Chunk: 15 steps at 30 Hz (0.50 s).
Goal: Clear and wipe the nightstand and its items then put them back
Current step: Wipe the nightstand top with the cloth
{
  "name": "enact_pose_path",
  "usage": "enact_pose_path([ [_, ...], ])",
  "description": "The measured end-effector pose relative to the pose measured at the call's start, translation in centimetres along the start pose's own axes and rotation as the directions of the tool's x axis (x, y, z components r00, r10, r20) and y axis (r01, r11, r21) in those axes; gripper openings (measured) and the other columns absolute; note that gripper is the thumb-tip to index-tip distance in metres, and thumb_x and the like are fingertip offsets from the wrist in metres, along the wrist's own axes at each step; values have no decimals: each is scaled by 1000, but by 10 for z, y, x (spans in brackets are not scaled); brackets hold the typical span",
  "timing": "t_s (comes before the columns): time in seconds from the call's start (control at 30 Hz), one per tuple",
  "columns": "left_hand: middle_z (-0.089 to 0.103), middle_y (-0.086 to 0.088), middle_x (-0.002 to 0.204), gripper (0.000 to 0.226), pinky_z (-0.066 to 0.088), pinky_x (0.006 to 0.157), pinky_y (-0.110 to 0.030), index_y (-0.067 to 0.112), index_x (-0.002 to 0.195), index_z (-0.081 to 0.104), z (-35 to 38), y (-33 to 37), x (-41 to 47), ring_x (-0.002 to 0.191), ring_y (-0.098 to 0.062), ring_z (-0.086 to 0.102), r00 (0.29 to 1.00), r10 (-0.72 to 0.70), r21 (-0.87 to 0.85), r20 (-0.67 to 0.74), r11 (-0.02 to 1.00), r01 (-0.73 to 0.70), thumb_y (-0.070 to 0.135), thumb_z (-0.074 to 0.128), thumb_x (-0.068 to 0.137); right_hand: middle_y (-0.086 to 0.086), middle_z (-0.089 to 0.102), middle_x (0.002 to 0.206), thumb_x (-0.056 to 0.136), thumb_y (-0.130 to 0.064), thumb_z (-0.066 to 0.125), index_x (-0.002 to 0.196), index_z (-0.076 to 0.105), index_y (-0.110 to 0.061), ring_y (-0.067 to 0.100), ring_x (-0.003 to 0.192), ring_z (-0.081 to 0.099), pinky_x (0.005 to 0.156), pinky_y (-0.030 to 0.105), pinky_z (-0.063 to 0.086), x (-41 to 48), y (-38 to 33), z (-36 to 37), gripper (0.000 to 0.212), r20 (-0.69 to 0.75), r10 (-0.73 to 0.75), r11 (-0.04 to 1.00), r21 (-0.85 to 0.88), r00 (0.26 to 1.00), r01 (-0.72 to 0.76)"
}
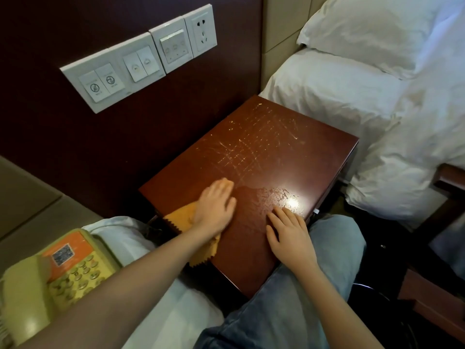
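Head view: dark red wooden nightstand (264, 147), top scratched, with a glare spot near its front edge. Left hand (216, 207) lies palm-down on an orange cloth (181, 215) at the top's left side, fingers straight and slightly spread, pressing it flat rather than gripping. The cloth sticks out under the wrist and hangs over the left edge. Right hand (289, 235) rests flat on the bare wood near the front edge, fingers relaxed and extended, holding nothing. The hands are near each other but apart. A yellow telephone (63, 268) with an orange label sits off the nightstand, on white bedding (156, 311) at lower left. Wall switches (138, 61) and a socket (202, 31) are above the nightstand. A bed (377, 122) with a white pillow (377, 28) is on the right, just beside it. A jeans-clad knee (332, 248) is under the right forearm.
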State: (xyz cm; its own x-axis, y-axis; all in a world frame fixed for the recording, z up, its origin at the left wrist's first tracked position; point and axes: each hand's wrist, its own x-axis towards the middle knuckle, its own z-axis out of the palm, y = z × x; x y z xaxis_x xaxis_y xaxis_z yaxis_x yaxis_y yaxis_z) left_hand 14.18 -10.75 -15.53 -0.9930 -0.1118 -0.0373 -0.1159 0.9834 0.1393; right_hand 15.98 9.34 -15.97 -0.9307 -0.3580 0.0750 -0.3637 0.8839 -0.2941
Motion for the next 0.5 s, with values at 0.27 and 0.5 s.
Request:
enact_pose_path([
  [0.27, 15, 2, 156, 57, 4, 114, -29, 26, 148, 16, 4, -9, -17, 143, -14, 11, 983, 179, 47, 38, 982, -180, 45, 11, 95, 9, 62, 123, 87, -36, 31, 113, 67, -11, 28, 116, 57, 99, 42, 39, -4, 4, -1, 51, -5, 9, 999, 34, 1000, -9],
  [0.5, 12, 1, 156, 55, 5, 116, -33, 20, 148, 17, -2, -2, 1, 144, -16, 8, 989, -150, -47, -5, 988, 150, 46, 15, 99, 9, 59, 127, 87, -37, 28, 116, 65, -11, 28, 121, 53, 102, 43, 37, -2, 2, 1, 54, -17, 26, 998, 51, 1000, -25],
])
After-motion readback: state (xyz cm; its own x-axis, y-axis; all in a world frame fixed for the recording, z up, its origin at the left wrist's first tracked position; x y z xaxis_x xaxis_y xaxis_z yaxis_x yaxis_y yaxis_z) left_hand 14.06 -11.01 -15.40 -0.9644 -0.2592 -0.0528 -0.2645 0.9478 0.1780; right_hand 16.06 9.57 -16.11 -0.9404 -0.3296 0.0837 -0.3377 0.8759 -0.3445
